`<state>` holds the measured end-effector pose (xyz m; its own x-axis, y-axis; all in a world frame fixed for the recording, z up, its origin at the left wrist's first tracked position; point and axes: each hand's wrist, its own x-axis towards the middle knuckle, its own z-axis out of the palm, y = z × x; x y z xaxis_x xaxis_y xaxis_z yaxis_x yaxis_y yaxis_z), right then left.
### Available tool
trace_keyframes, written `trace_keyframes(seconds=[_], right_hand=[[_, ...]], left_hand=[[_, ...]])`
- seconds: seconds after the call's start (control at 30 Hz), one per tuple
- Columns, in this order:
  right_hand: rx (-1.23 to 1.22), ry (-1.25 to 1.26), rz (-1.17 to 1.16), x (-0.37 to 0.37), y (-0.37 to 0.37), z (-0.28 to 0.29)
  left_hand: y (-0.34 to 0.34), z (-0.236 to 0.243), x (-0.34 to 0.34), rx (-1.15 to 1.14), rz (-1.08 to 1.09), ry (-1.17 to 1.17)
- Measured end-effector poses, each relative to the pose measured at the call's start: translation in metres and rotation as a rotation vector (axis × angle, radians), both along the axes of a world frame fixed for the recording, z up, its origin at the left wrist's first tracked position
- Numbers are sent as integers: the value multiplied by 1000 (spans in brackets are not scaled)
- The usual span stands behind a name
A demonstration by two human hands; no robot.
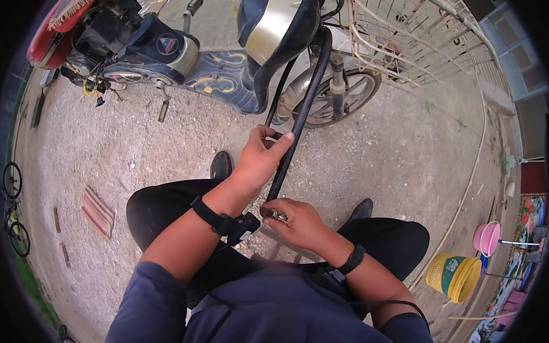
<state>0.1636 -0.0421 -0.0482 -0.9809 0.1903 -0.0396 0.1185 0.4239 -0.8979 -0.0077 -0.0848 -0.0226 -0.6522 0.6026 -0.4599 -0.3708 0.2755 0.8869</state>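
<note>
You sit or crouch on a wide gravel yard [407, 149], and the biggest thing before you is the dark blue electric scooter [216, 71], parked near the top of the view with its front wheel [338, 96] turned toward you and a pale wire basket [415, 33] beside it on the right. From the wheel area a long black rubber tube [302, 110] runs down to your lap as two strands side by side, matte, smooth and limp-looking, bending gently where it leaves the scooter. Your left hand [262, 160] is clamped around that tube about midway, fingers curled over it and the forefinger lying along it. Your right hand [291, 222] is at the tube's near end above your knees, fingertips pinched together on a small metal fitting [278, 216] there; exactly what it is you cannot make out, as it is mostly covered. The risk, as it looks, is that the slack rubber slides through your left grip or twists while you work the fitting, so the small piece slips and drops into the gravel, where it would be hard to find. A yellow bucket [456, 277] and a pink basin [487, 238] stand well apart at right.
</note>
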Motion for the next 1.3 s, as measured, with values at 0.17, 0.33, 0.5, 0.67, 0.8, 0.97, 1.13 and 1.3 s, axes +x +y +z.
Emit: trace_keyframes(seconds=[0.17,0.33,0.5,0.67,0.8,0.97,1.13,1.3], right_hand=[[42,-105,48,-7,-7,-35],[84,-147,89,-15,0,-57],[77,-100,143,-15,6,-56],[-21,-189,-153,-21,72,-5],[-180,173,-587,-79,130,28],[-540,127,-752,-132,166,67],[-508,153,-754,-134,163,63],[-505,210,-690,-121,155,56]], left_hand=[[7,-23,2,28,184,-290],[10,-47,-9,-29,142,-354],[19,-64,-10,97,184,-485],[19,-67,-8,-16,241,-369],[16,-83,4,-30,269,-264],[7,-101,19,-5,242,-202],[2,-123,17,52,274,-198],[11,-142,15,72,284,-281]])
